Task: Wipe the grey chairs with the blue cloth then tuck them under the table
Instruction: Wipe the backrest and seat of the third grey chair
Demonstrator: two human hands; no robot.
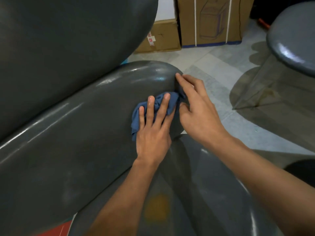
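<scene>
A glossy grey chair [81,133] fills the left and middle of the view, its rounded back running diagonally. My left hand [153,126] presses the crumpled blue cloth [170,103] flat against the chair's rounded end with straight, spread fingers. My right hand [196,106] rests on the same rounded end just to the right, its index finger stretched along the edge, its thumb beside the cloth. Part of the cloth is hidden under my left palm. The chair's seat [196,193] lies below my forearms.
Another grey curved surface [59,48] rises at the upper left. A second grey chair [293,40] stands at the right edge on the tiled floor [213,68]. Cardboard boxes [211,23] stand at the back. Something red [58,230] shows at the bottom left.
</scene>
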